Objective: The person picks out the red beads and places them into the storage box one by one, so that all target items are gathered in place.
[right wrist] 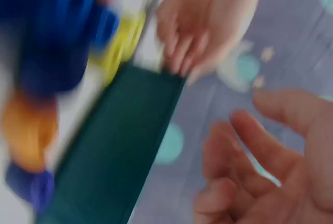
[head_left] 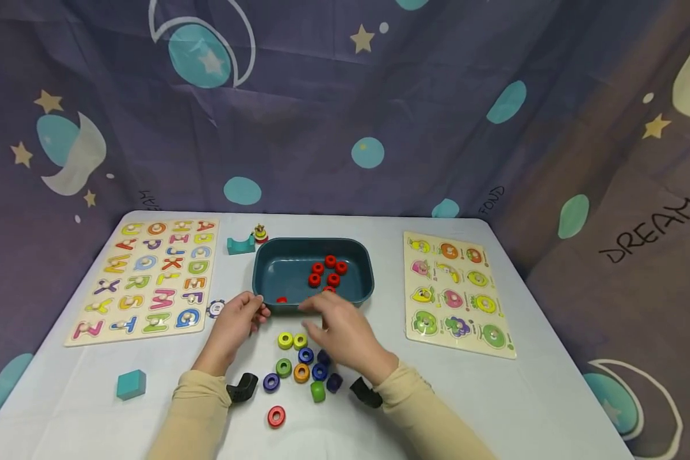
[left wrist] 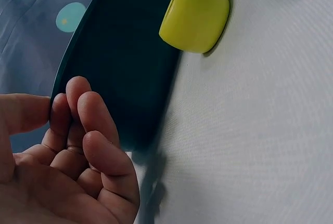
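Note:
My left hand (head_left: pixel 234 329) pinches the near left corner of a dark teal plastic tub (left wrist: pixel 78 52), thumb at the rim and fingers against the outer wall. Over the tub's near rim is my right hand (head_left: pixel 347 332), its fingers loosely bent with nothing between them in the blurred right wrist view. Several red rings (head_left: pixel 333 280) lie inside the tub, mostly toward its right half. Between my forearms, loose rings are scattered: yellow ones (head_left: pixel 285 340), blue ones (head_left: pixel 306 356), green ones (head_left: pixel 283 367), an orange ring (head_left: pixel 301 373) and a red ring (head_left: pixel 276 417) nearest me.
A wooden letter puzzle board (head_left: pixel 149 278) lies at the left, a fruit puzzle board (head_left: pixel 457 291) at the right. Behind the tub's left side stand a teal curved block (head_left: pixel 241 245) and a small striped toy (head_left: pixel 260 234). A teal block (head_left: pixel 131 384) sits front left.

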The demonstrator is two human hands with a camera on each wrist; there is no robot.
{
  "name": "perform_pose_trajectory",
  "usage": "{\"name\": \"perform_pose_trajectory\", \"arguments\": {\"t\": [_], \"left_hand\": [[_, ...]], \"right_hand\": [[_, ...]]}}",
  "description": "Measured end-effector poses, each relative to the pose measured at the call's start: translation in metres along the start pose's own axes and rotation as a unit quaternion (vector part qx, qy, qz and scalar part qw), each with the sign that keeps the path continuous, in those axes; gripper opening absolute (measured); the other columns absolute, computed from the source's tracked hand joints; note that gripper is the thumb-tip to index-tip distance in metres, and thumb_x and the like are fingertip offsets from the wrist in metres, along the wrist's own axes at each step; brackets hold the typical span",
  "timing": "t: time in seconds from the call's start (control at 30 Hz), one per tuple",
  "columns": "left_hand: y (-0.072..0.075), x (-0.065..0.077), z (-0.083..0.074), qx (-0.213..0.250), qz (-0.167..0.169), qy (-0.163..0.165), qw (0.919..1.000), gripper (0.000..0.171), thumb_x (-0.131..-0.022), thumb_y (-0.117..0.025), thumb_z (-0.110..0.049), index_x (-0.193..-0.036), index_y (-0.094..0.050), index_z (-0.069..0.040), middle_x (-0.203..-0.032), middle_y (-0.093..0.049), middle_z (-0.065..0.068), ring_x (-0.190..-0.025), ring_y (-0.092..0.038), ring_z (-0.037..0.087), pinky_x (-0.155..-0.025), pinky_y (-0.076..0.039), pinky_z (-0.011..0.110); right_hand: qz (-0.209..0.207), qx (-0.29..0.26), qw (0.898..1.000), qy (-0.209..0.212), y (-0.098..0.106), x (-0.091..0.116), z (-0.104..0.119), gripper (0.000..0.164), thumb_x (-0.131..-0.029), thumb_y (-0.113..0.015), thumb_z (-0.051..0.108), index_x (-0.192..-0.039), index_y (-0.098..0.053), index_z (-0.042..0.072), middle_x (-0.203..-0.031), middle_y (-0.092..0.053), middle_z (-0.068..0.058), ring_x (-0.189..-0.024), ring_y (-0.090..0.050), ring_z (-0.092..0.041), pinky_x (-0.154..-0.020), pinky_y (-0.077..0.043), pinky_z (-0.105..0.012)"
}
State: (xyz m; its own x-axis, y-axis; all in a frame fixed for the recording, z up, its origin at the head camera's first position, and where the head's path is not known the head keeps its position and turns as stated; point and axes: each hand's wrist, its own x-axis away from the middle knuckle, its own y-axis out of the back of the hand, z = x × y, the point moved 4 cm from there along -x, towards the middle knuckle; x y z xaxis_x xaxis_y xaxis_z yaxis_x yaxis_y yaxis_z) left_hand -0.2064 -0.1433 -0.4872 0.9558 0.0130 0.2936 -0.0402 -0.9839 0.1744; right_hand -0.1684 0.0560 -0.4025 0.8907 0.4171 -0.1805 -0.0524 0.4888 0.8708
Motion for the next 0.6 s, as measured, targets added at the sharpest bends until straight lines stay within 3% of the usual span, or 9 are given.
{"name": "perform_pose_trajectory", "arguments": {"t": [0.07,0.17,0.27,0.6], "left_hand": [[0.001,0.0,0.0,-0.002,0.0,-0.003,1.0,0.029,-0.103,-0.041,-0.029,-0.097,-0.056,-0.005,-0.089,-0.062,0.003,-0.08,-0.056,0.016,-0.069,-0.047,0.029],[0.002,0.0,-0.002,-0.004,-0.002,-0.009,0.9999,0.029,-0.103,-0.041,-0.03,-0.097,-0.056,-0.005,-0.089,-0.062,0.002,-0.079,-0.056,0.015,-0.069,-0.047,0.029],[0.003,0.0,-0.003,-0.005,-0.003,-0.009,0.9999,0.029,-0.103,-0.041,-0.031,-0.097,-0.056,-0.006,-0.089,-0.062,0.002,-0.079,-0.056,0.014,-0.069,-0.047,0.029],[0.001,0.001,-0.001,-0.005,0.001,-0.003,1.0,0.03,-0.103,-0.041,-0.03,-0.099,-0.057,-0.005,-0.09,-0.062,0.002,-0.08,-0.056,0.013,-0.069,-0.046,0.028]], "right_hand": [[0.074,0.004,0.997,0.03,-0.015,0.014,0.014,0.029,-0.088,-0.068,0.028,-0.116,-0.065,0.022,-0.108,-0.064,0.007,-0.077,-0.056,-0.003,-0.064,-0.045,-0.016],[0.176,0.032,0.982,0.066,-0.039,0.033,0.028,0.039,-0.085,-0.072,0.034,-0.122,-0.062,0.027,-0.11,-0.061,0.009,-0.082,-0.054,0.002,-0.063,-0.044,-0.015],[0.233,0.063,0.967,0.082,-0.059,0.045,0.034,0.047,-0.081,-0.075,0.039,-0.125,-0.059,0.033,-0.111,-0.058,0.012,-0.083,-0.051,0.004,-0.059,-0.041,-0.016],[0.203,0.096,0.965,0.133,-0.073,0.059,0.042,0.027,-0.079,-0.078,0.036,-0.104,-0.068,0.035,-0.092,-0.059,0.017,-0.069,-0.046,0.006,-0.058,-0.036,-0.014]]}}
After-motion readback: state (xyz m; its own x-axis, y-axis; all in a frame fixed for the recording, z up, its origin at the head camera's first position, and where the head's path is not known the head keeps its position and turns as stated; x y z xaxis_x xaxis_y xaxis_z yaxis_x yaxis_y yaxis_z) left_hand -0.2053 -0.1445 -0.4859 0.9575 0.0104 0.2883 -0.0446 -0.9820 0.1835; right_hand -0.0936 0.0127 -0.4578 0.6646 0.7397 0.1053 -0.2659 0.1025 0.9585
